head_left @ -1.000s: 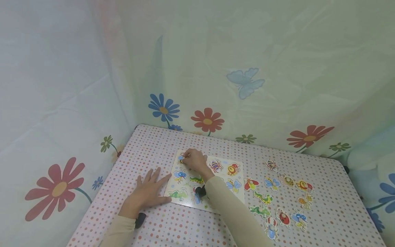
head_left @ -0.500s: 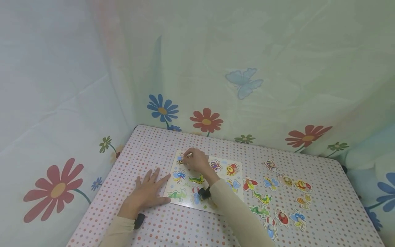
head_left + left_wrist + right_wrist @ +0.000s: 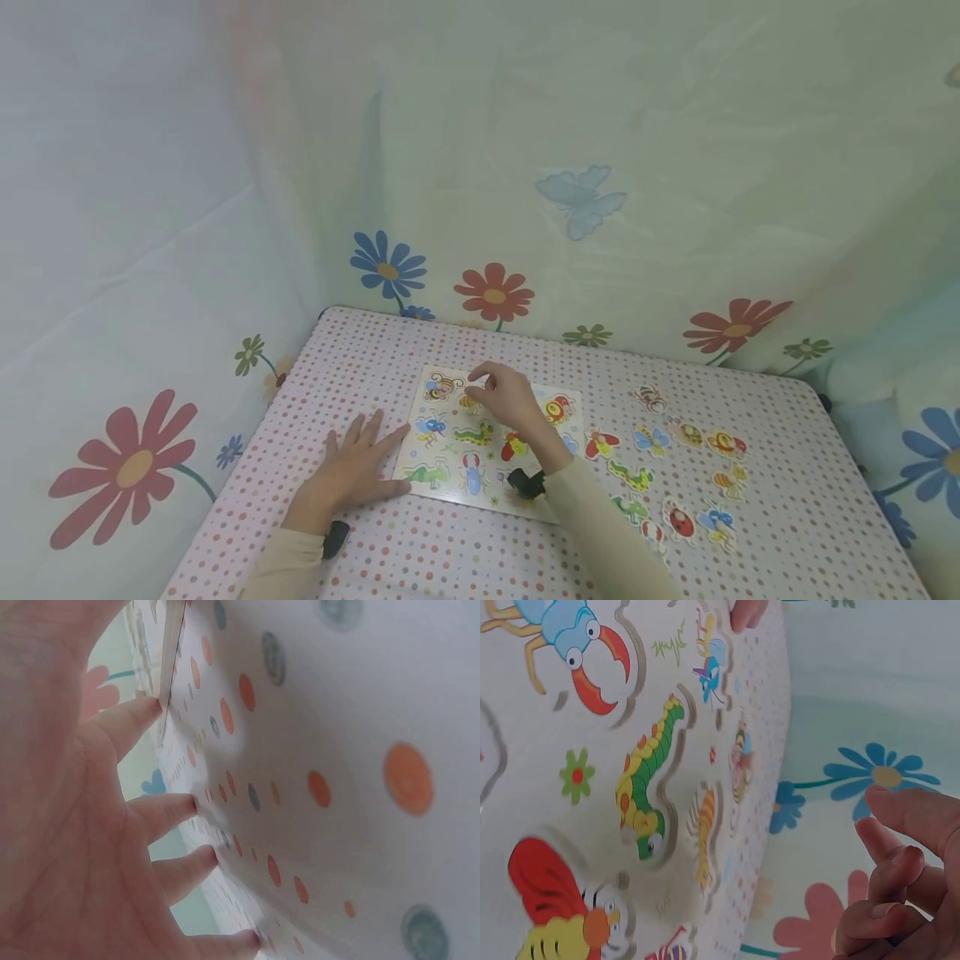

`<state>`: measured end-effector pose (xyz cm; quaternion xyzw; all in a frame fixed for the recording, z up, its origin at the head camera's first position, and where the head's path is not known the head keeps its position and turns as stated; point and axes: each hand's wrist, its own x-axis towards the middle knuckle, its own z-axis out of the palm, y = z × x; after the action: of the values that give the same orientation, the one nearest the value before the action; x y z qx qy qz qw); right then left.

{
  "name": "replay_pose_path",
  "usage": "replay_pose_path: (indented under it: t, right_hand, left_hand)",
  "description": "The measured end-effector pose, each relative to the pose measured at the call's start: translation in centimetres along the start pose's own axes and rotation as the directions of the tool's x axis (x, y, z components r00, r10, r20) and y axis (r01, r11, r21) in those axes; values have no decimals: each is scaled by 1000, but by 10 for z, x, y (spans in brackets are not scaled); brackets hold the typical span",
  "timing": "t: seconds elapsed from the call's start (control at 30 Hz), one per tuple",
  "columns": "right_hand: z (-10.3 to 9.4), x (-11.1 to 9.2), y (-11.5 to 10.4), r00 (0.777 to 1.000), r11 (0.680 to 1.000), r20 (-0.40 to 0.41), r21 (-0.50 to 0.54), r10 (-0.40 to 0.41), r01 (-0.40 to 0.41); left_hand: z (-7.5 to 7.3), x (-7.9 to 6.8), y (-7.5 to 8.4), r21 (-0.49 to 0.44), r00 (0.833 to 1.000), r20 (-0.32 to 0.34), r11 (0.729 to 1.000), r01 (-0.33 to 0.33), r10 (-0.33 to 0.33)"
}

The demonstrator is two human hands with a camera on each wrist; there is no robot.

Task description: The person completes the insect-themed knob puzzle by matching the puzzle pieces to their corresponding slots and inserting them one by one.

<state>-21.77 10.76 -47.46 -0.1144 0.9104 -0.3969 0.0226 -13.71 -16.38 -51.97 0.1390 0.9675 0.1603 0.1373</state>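
Note:
A pale puzzle board (image 3: 495, 485) with colourful insect shapes lies on the dotted table. My left hand (image 3: 354, 473) is spread flat beside it, with thumb and index fingertip at its left edge; the left wrist view shows those fingers (image 3: 184, 806) pressing on the cloth. Over the upper part of the board hovers my right hand (image 3: 517, 408), fingers loosely bent and nothing between them, as the right wrist view also shows. A striped bee piece (image 3: 442, 386) sits in the board's far left corner. Near it are an orange wasp shape (image 3: 468, 402) and a green caterpillar shape (image 3: 649, 787).
Several loose insect pieces lie right of the board, among them a red ladybug (image 3: 679, 522), a blue mosquito (image 3: 717, 523) and a green-and-yellow caterpillar (image 3: 630, 476). Flower-printed curtains (image 3: 577, 275) stand behind and left of the table (image 3: 360, 342).
My right hand has let go of the bee piece at the far left corner, lifted and moved right, uncovering it. The left hand stays in place, while the head view has shifted slightly.

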Motion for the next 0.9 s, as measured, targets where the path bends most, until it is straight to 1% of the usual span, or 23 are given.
replay_pose_path:
  t: [0.17, 0.43, 0.73, 0.9]
  right_hand:
    - [-13, -12, 6, 999, 1000, -44, 10, 11, -11]
    - [-29, -32, 23, 993, 996, -79, 34, 89, -86]
    - [-53, -57, 38, 989, 996, -117, 6, 85, -85]
    - [-70, -72, 47, 984, 995, -147, 19, 101, -99]
  left_hand:
    - [0, 1, -1, 1, 1000, 5, 1000, 7, -7]
    - [1, 2, -2, 12, 1000, 24, 1000, 19, -20]
    - [3, 2, -3, 11, 1000, 22, 1000, 11, -12]
    - [4, 2, -3, 0, 1000, 11, 1000, 4, -4]
